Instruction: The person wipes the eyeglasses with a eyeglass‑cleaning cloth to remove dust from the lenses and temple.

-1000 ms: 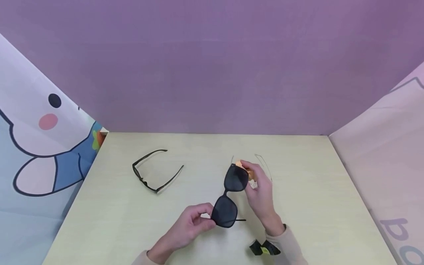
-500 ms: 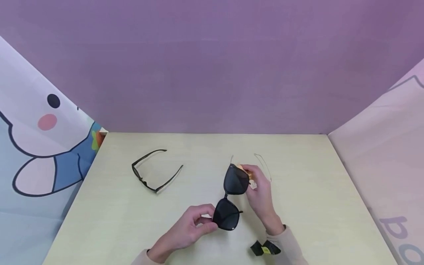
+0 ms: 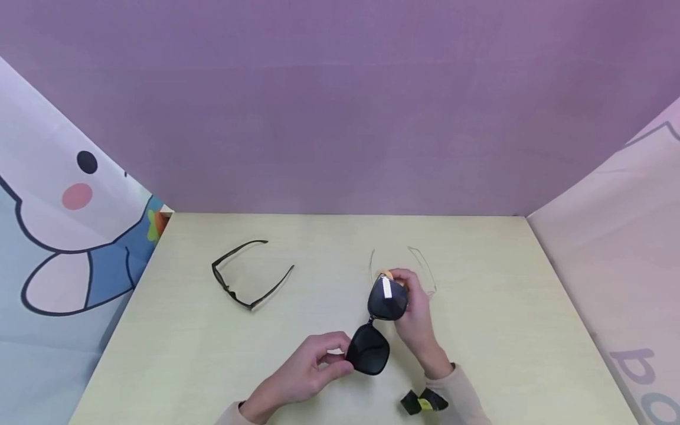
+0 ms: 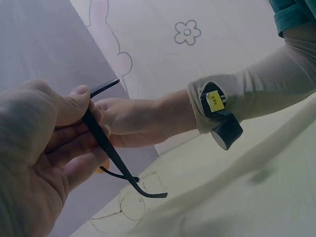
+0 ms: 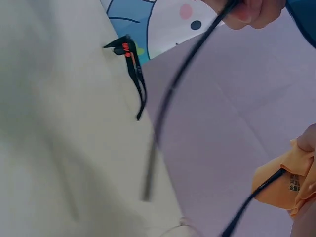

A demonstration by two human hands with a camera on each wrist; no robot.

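Observation:
Dark-lensed sunglasses [image 3: 368, 349] hang tilted over the table, held off its surface. My left hand [image 3: 310, 367] pinches their lower outer corner between thumb and fingers. At the upper lens, my right hand [image 3: 418, 324] grips an orange cloth [image 5: 276, 181] bearing small dark print. Most of that cloth is hidden behind the lens in the head view. Both temple arms are unfolded; one temple arm [image 4: 111, 148] crosses the left wrist view. Bright glare lies on the upper lens.
Black-framed glasses [image 3: 225, 287] rest unfolded at the table's left. Thin wire-framed glasses [image 4: 120, 211] lie behind my right hand, partly hidden by it. A black wrist device with a yellow label [image 4: 215, 101] sits on the right sleeve. Printed fabric and a purple backdrop [image 3: 340, 118] surround the table.
The sunglasses have shifted slightly right and toward me, and their lenses have turned, bringing glare onto the upper one. My left hand moved with them; the right hand's fingers came slightly lower with the cloth.

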